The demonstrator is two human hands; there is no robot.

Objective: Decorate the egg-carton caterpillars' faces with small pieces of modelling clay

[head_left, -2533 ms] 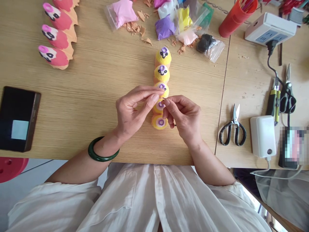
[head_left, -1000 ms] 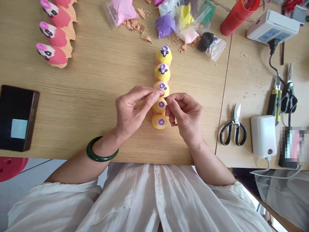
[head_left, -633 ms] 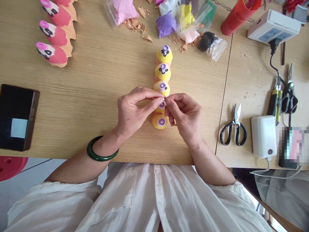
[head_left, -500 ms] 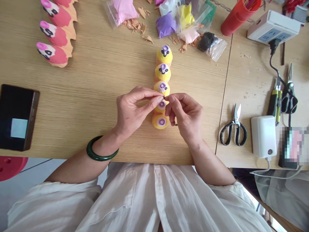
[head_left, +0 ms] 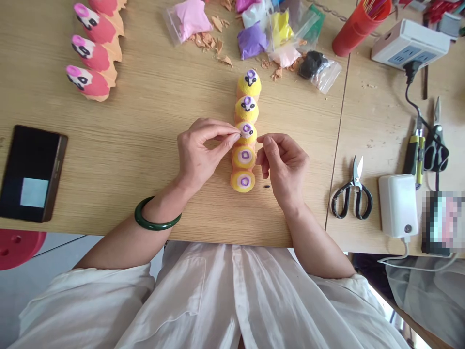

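A strip of egg-carton bumps [head_left: 244, 156] painted yellow stands upright on the table before me. Each bump has a pale patch with a purple ring; the two farthest carry black eyes and mouths, the middle one a black eye on its right. My left hand [head_left: 205, 152] pinches a tiny dark bit, apparently black clay, against the left side of the middle bump's face. To the right of the strip, my right hand [head_left: 285, 167] has thumb and forefinger pressed together, fingers curled; whatever is between them is hidden. A small black clay piece [head_left: 267, 186] lies below it.
Bags of coloured clay [head_left: 252, 39] and torn carton scraps lie at the back. A pink-red painted strip [head_left: 98, 58] is at far left, above a phone [head_left: 32, 172]. To the right are scissors [head_left: 352, 189], a white power bank [head_left: 397, 206], a socket box [head_left: 410, 43] and a red cup [head_left: 358, 31].
My hands have drawn apart from their shared pinch over the strip. The left has gone to the middle bump's face, the right off to the right side. The view has shifted slightly.
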